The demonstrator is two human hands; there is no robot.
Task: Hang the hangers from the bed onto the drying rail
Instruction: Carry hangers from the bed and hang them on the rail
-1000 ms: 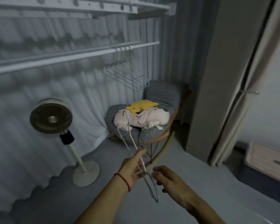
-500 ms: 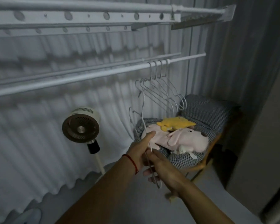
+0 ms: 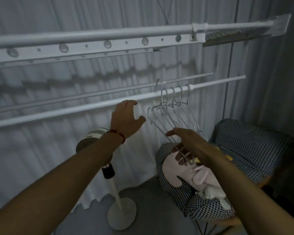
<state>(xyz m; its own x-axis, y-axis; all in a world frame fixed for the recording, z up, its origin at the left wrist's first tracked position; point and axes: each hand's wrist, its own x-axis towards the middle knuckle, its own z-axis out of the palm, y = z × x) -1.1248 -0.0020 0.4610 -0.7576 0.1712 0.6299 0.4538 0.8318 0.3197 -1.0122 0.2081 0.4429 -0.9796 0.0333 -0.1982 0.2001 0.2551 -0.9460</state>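
A white metal drying rail [image 3: 58,114] runs across the pleated white curtain [image 3: 32,158], rising toward the right. Below it, the round head of a white pedestal fan [image 3: 90,139] shows behind the left forearm, which wears a thin red string bracelet [image 3: 118,134]. The left hand [image 3: 126,118] is raised just under the rail, fingers spread and loose, grasping nothing. To its right hang the thin white wire hangers [image 3: 173,114] — four hooked over the rail side by side, a fifth hook standing just above it. The right hand [image 3: 187,145] reaches in at their lower ends, fingers curled round the bottom wires of the bunch. Beneath it a pale pink plush toy [image 3: 180,172] lies on a black-and-white checked cushioned chair [image 3: 255,150].
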